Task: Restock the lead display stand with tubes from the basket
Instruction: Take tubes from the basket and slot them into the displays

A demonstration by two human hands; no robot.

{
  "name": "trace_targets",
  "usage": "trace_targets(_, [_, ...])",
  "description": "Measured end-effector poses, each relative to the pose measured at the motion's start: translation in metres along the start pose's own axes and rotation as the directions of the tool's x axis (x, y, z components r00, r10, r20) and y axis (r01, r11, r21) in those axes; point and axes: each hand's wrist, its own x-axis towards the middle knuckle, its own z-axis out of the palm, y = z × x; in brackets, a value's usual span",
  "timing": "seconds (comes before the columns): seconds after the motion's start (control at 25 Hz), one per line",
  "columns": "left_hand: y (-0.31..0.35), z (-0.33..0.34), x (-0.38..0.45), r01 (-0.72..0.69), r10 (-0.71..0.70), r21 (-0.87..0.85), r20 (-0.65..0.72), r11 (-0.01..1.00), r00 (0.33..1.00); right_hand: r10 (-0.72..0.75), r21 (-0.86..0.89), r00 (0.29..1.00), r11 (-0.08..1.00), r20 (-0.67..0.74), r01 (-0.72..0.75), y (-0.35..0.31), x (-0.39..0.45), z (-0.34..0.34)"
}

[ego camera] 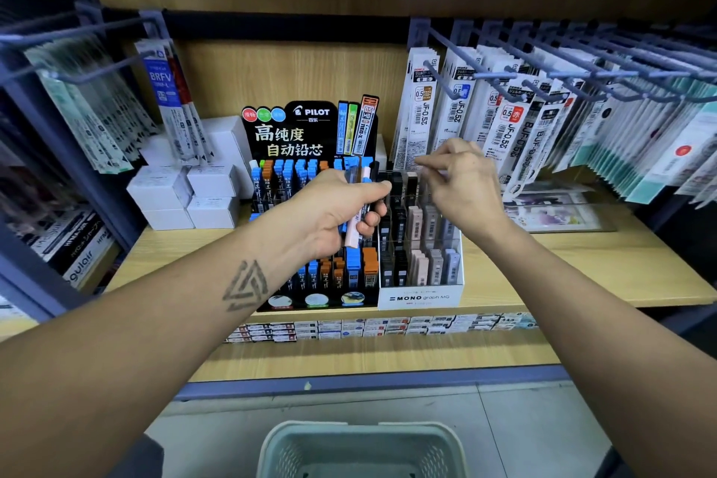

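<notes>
The left hand [341, 206] grips a bundle of blue-capped and pale pink plastic lead tubes [356, 213] before the black Pilot display stand [310, 136], while the right hand [463, 182], fingers loosely curled and seemingly holding nothing, hovers over the white Mono cardboard stand [421, 297] near the wooden shelf's front edge [582, 295], above the pale green plastic basket [361, 450].

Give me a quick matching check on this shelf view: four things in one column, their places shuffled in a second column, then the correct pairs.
Things:
1. left hand
2. right hand
3. basket
4. white boxes

Places:
A. on the floor, at the bottom edge of the view
B. stacked on the shelf, left of the black stand
C. in front of the black stand, gripping a bundle of tubes
D. above the white stand

Pairs: 1-C, 2-D, 3-A, 4-B
</notes>
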Motion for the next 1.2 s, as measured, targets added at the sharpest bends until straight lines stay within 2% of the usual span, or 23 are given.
trace_targets(0.08, [-0.003, 0.001, -0.003, 0.031, -0.032, 0.032, 0.056, 0.999, 0.998, 0.151, 0.303, 0.988, 0.940, 0.045, -0.157, -0.005, 0.002, -0.013])
trace_targets(0.16, [-0.006, 0.003, -0.007, 0.059, -0.070, 0.081, 0.134, 0.995, 0.989, 0.229, 0.627, 0.927, 0.685, 0.298, -0.371, -0.017, -0.004, -0.031])
trace_targets(0.2, [-0.008, 0.004, -0.009, 0.066, -0.084, 0.108, 0.170, 0.992, 0.982, 0.196, 0.673, 0.878, 0.576, 0.437, -0.464, -0.024, -0.010, -0.036])
trace_targets(0.24, [-0.009, 0.005, -0.010, 0.068, -0.094, 0.135, 0.199, 0.989, 0.976, 0.155, 0.680, 0.838, 0.516, 0.524, -0.521, -0.030, -0.018, -0.039])
trace_targets(0.28, [-0.010, 0.007, -0.012, 0.066, -0.101, 0.158, 0.224, 0.985, 0.969, 0.134, 0.690, 0.820, 0.474, 0.557, -0.547, -0.034, -0.025, -0.040])
trace_targets(0.44, [-0.007, 0.012, -0.018, 0.080, -0.102, 0.094, 0.266, 0.992, 0.959, 0.181, 0.769, 0.833, 0.321, 0.523, -0.552, -0.029, -0.031, -0.044])
trace_targets(0.68, [-0.005, 0.005, -0.017, 0.030, -0.034, 0.024, 0.178, 0.999, 0.983, 0.180, 0.780, 0.849, 0.336, 0.496, -0.527, -0.016, -0.027, -0.054])
trace_targets(0.88, [-0.004, 0.008, -0.016, 0.025, -0.011, -0.072, 0.189, 0.997, 0.982, 0.158, 0.800, 0.869, 0.343, 0.468, -0.493, -0.014, -0.021, -0.059])
trace_targets(0.96, [-0.003, 0.010, -0.014, 0.004, 0.005, -0.053, 0.166, 0.999, 0.986, 0.149, 0.808, 0.872, 0.329, 0.467, -0.489, -0.014, -0.019, -0.061])
trace_targets(1.08, [-0.004, 0.014, -0.011, -0.010, 0.009, 0.005, 0.105, 1.000, 0.994, 0.160, 0.768, 0.887, 0.451, 0.432, -0.455, -0.019, -0.013, -0.061])
trace_targets(1.2, [-0.003, 0.012, -0.002, -0.021, 0.022, 0.049, -0.031, 0.999, 0.999, 0.183, 0.656, 0.951, 0.691, 0.248, -0.304, -0.017, 0.001, -0.063])
